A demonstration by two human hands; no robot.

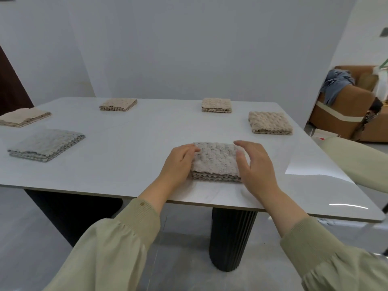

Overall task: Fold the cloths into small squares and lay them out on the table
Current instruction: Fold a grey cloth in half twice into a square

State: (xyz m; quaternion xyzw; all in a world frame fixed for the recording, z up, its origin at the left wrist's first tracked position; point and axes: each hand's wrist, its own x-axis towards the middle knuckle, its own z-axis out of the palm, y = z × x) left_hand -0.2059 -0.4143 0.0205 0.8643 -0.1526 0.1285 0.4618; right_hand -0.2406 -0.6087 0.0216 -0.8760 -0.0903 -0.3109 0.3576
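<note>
Home, dining and living area: pale stone-look table on fluted dark legs; plain white walls; far right, tan sofa with clothes heaped on it.

pale green sleeves, gathered, ribbed cuffs; small brown spot on left cuff.

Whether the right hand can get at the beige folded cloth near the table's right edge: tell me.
Probably yes. The right hand is open at the near cloth; the beige cloth lies just beyond it, with only bare table between.
</note>
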